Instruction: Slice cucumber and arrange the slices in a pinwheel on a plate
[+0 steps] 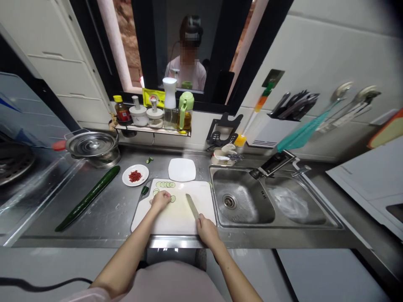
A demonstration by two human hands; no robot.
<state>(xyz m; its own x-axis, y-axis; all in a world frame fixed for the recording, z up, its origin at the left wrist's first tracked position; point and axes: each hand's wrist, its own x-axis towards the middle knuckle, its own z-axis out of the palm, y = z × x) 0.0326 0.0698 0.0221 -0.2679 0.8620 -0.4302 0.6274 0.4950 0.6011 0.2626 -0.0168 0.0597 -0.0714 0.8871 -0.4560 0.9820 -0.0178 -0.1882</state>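
Observation:
My right hand is wrapped round the handle of a knife, whose blade lies flat over the right part of the white cutting board. On the board's left half, my left hand has its fingers pinched at the edge of a thin cucumber slice. Behind it, several cucumber slices overlap in a row. More slices lie beside the left hand, partly covered by it. A dark green cucumber piece sits at the board's upper left corner.
A long whole cucumber lies left of the board. Behind are a plate of chopped red bits, a white square plate and small green scraps. A steel pot stands back left; the sink adjoins the right.

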